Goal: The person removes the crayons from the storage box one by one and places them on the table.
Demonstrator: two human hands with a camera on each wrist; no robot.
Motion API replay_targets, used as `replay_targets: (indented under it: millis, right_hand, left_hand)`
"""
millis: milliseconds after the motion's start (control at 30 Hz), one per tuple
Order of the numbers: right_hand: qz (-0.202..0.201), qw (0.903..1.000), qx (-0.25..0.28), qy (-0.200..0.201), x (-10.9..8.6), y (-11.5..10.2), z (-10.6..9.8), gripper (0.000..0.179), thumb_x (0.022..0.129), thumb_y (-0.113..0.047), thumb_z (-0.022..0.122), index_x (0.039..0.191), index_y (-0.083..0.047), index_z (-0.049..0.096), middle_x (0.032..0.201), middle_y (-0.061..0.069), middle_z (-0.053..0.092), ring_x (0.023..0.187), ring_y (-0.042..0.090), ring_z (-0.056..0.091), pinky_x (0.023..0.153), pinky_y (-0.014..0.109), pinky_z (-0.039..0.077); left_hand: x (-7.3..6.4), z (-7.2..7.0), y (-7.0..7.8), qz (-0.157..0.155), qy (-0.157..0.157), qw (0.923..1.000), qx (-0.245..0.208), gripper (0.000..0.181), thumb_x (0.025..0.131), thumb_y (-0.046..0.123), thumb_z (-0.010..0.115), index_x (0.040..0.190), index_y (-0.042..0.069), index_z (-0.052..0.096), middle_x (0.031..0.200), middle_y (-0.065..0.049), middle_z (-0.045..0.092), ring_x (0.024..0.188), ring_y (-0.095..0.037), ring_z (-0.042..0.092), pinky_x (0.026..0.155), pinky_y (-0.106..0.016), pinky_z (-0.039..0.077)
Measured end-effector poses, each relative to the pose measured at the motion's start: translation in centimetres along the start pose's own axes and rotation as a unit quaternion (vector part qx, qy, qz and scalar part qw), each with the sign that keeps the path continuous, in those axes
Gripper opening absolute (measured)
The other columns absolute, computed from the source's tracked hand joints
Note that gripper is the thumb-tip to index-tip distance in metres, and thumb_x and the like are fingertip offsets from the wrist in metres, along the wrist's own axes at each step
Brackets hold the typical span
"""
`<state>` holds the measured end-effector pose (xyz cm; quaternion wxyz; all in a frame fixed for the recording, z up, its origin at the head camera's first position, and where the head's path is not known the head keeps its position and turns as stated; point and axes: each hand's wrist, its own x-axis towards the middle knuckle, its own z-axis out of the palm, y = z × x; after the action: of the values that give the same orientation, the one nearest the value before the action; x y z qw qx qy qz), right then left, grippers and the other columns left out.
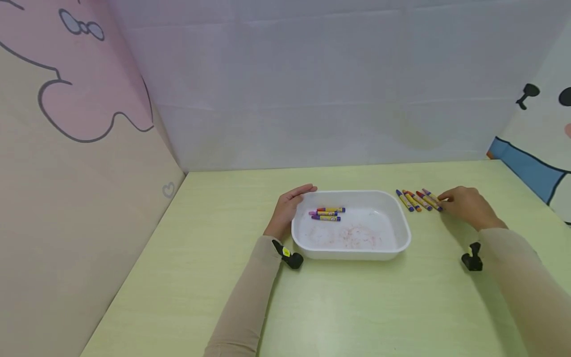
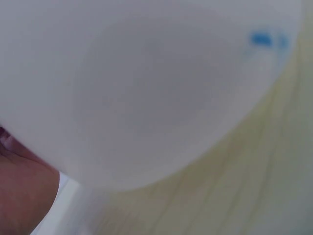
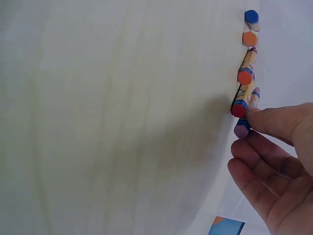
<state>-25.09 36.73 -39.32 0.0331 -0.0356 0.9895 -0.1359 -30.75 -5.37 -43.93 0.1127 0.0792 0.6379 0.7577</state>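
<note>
At left, the left hand (image 1: 285, 210) is being held against the far left corner of the white tray (image 1: 352, 255), its fingers being extended and unclenched. Three crayons (image 1: 329, 213) are being contained in the tray, side by side. Right of it, four crayons (image 1: 420, 201) are being supported, slanted, by the table (image 1: 357, 307). Beside them, a purple crayon (image 3: 242, 129) is being pinched by the right hand's (image 1: 468, 206) thumb and fingers.

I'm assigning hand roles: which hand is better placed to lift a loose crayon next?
Probably the right hand: it appears to pinch the purple-ended crayon. The left hand rests against the white tray, across from the loose crayons.
</note>
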Motion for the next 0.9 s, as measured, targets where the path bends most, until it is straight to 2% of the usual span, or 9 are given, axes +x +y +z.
replay_targets:
  millis: [167, 633, 900]
  right_hand:
    - [0.002, 1.0000, 0.004, -0.006, 0.2, -0.1, 0.0, 0.032, 0.092, -0.010, 0.054, 0.113, 0.015, 0.061, 0.106, 0.036, 0.063, 0.092, 0.048, 0.062, 0.073, 0.052, 0.053]
    - [-0.003, 0.9991, -0.003, -0.043, 0.1, -0.5, -0.4, 0.034, 0.094, -0.010, 0.053, 0.113, 0.016, 0.060, 0.108, 0.038, 0.061, 0.098, 0.053, 0.058, 0.080, 0.058, 0.050]
    - [0.007, 0.9994, 0.019, -0.026, 0.3, -0.9, -1.0, 0.040, 0.094, -0.016, 0.054, 0.115, 0.017, 0.058, 0.110, 0.037, 0.060, 0.097, 0.051, 0.059, 0.079, 0.057, 0.050]
  left_hand:
    - [0.0, 0.0, 0.1, -0.001, 0.000, 1.0000, -0.002, 0.034, 0.101, 0.010, 0.042, 0.127, 0.013, 0.064, 0.129, -0.004, 0.064, 0.125, -0.014, 0.055, 0.105, -0.031, 0.045]
    - [-0.2, 0.1, 0.3, -0.002, 0.000, 1.0000, 0.001, 0.034, 0.101, 0.009, 0.042, 0.127, 0.012, 0.063, 0.129, -0.004, 0.064, 0.125, -0.014, 0.056, 0.104, -0.030, 0.045]
    - [-0.2, 0.1, 0.2, 0.002, 0.003, 1.0000, 0.001, 0.034, 0.100, 0.009, 0.042, 0.127, 0.011, 0.063, 0.129, -0.005, 0.064, 0.124, -0.014, 0.056, 0.104, -0.029, 0.045]
